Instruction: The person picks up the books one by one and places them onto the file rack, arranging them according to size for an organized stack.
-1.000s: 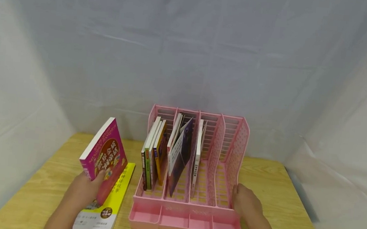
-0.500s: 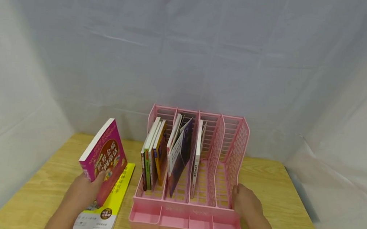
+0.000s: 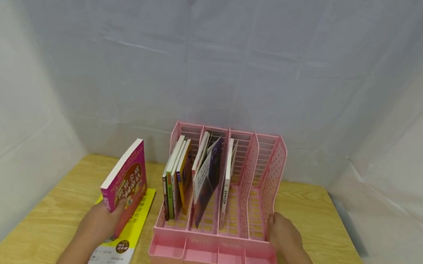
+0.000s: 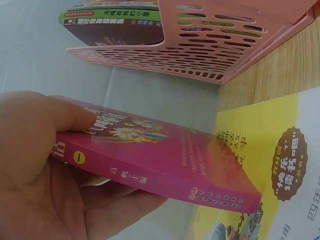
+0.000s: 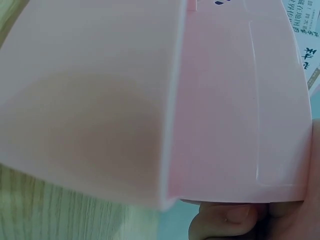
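Observation:
My left hand (image 3: 99,223) grips a thick magenta book (image 3: 128,183) by its spine side, thumb on the cover and fingers beneath, as the left wrist view shows. The book is held upright and tilted above a yellow and white book (image 3: 131,230) lying flat on the table. At the right, my right hand (image 3: 286,238) holds the side wall of a pink book rack (image 3: 264,220). In the right wrist view its fingers (image 5: 225,220) curl under the edge of the pink wall (image 5: 225,125).
Several thin books (image 3: 177,179) stand in the rack's leftmost slot. A dark purple book (image 3: 208,182) leans in the second slot, and a white-spined book (image 3: 226,183) stands in the third. A shallow compartment tray (image 3: 200,254) fronts the rack. White sheeting (image 3: 217,65) encloses the wooden table.
My left hand and the magenta book have shifted slightly right, towards the rack, and the book has turned a little. The right hand and the rack stay in place.

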